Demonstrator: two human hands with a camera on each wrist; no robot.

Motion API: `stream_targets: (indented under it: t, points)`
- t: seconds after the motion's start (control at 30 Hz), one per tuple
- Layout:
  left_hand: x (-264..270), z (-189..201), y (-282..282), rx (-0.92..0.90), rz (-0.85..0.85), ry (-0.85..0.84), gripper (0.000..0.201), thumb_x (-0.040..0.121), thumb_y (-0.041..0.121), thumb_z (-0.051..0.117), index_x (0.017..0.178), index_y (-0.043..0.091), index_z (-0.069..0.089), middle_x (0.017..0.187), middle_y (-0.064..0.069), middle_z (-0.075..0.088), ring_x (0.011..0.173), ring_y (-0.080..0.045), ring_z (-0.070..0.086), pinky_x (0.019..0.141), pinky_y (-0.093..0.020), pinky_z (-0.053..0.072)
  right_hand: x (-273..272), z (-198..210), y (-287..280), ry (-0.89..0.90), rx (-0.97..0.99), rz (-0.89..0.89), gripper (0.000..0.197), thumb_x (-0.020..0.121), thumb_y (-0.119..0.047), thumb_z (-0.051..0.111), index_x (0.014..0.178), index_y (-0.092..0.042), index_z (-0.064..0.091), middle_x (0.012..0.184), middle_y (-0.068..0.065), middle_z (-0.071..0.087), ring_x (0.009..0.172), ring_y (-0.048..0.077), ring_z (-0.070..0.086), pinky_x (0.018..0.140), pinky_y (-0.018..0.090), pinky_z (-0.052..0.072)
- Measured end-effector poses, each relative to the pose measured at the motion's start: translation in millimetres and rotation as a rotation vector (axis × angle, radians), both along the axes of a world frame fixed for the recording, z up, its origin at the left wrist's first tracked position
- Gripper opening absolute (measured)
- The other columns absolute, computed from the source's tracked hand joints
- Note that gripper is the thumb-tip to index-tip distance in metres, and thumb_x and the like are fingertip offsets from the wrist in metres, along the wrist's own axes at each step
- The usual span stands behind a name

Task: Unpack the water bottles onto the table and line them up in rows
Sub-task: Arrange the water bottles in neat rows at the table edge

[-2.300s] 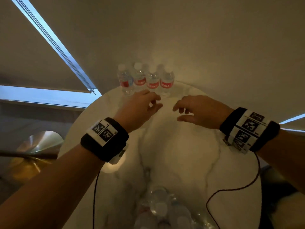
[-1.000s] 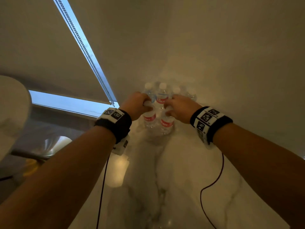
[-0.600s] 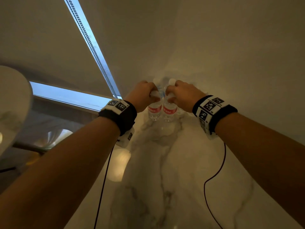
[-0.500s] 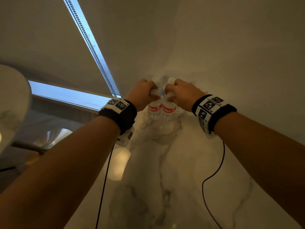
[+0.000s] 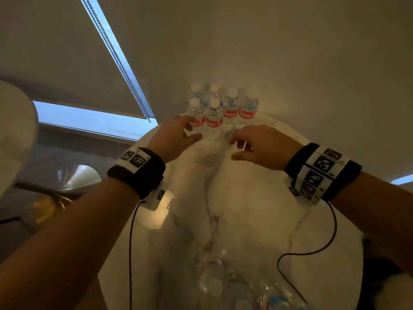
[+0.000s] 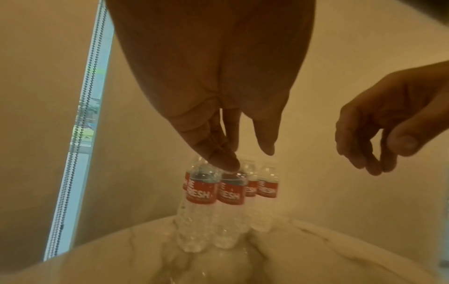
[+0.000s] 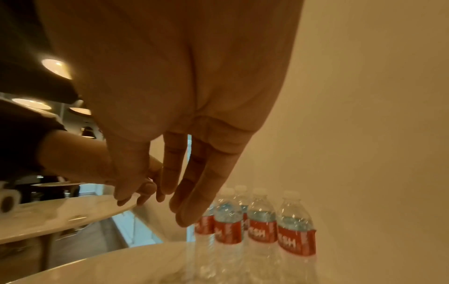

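Hands (image 5: 223,142) loosely open before bottles (image 5: 220,110).

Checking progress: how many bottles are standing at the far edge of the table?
6 bottles: four in the far row, two in front, on its left. The blurred pack holds more, uncounted.

A: You're facing a plain beige wall (image 5: 290,52), dim warm light all over.

B: And left of you, a blind (image 5: 55,52) with a bead chain (image 5: 116,57), daylight at the window (image 5: 89,121).
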State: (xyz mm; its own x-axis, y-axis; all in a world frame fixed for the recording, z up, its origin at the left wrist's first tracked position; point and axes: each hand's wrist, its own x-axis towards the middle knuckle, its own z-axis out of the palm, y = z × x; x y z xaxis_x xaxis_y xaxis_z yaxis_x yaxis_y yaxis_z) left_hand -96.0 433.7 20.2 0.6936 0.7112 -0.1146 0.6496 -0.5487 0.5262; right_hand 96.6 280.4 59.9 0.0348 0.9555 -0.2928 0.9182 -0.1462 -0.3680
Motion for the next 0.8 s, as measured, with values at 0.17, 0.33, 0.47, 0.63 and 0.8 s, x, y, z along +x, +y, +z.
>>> stream_targets:
  t: [0.17, 0.33, 0.47, 0.63, 0.8]
  points:
    - [-54.9, 9.1, -97.5, -0.148, -0.211, -0.011, 0.029, 0.091, 0.039, 0.066, 0.116, 0.025, 0.069, 0.097, 0.006, 0.070, 0.083, -0.009, 0.064, 0.080, -0.032, 0.056, -39.6, -0.4, -98.2, 0.102, -0.125, 0.180, 0.029, 0.089, -0.048, 0.060, 0.114, -0.031, 0.061, 0.097, -0.010, 0.060, 0.082, 0.008, 0.058, 0.076, 0.027, 0.049]
    - [-95.5, 6.9, -173.7, -0.319, -0.383, 0.021, 0.026, 0.086, 0.053, 0.068, 0.103, 0.033, 0.074, 0.089, 0.013, 0.068, 0.079, -0.002, 0.065, 0.070, -0.013, 0.050, -80.4, -18.3, -163.2, 0.143, -0.229, 0.346, 0.038, 0.090, -0.060, 0.049, 0.111, -0.031, 0.061, 0.099, -0.008, 0.060, 0.083, 0.012, 0.059, 0.075, 0.030, 0.049]
    - [-112.3, 5.4, -205.3, -0.377, -0.505, 0.138, 0.041, 0.079, 0.063, 0.069, 0.110, 0.037, 0.069, 0.108, 0.018, 0.058, 0.092, 0.000, 0.059, 0.073, -0.004, 0.043, -106.7, -18.6, -188.2, 0.174, -0.220, 0.414, 0.052, 0.083, -0.071, 0.049, 0.111, -0.028, 0.057, 0.100, -0.005, 0.059, 0.083, 0.017, 0.058, 0.073, 0.032, 0.048]
    - [-119.9, -4.2, -216.4, -0.315, -0.542, 0.175, 0.040, 0.084, 0.047, 0.072, 0.121, 0.038, 0.059, 0.122, 0.014, 0.046, 0.098, 0.000, 0.051, 0.083, -0.006, 0.044, -133.2, -23.2, -193.7, 0.073, -0.242, 0.505, 0.052, 0.087, -0.054, 0.057, 0.121, -0.017, 0.045, 0.112, 0.011, 0.055, 0.093, 0.034, 0.058, 0.074, 0.044, 0.047]
    - [-102.8, -7.6, -203.9, -0.252, -0.528, 0.101, 0.033, 0.089, 0.035, 0.070, 0.119, 0.027, 0.060, 0.118, 0.008, 0.049, 0.088, -0.008, 0.059, 0.083, -0.023, 0.053, -120.2, -18.4, -176.9, -0.014, -0.276, 0.434, 0.036, 0.096, -0.037, 0.050, 0.122, -0.013, 0.044, 0.112, 0.017, 0.054, 0.092, 0.039, 0.057, 0.075, 0.046, 0.045]
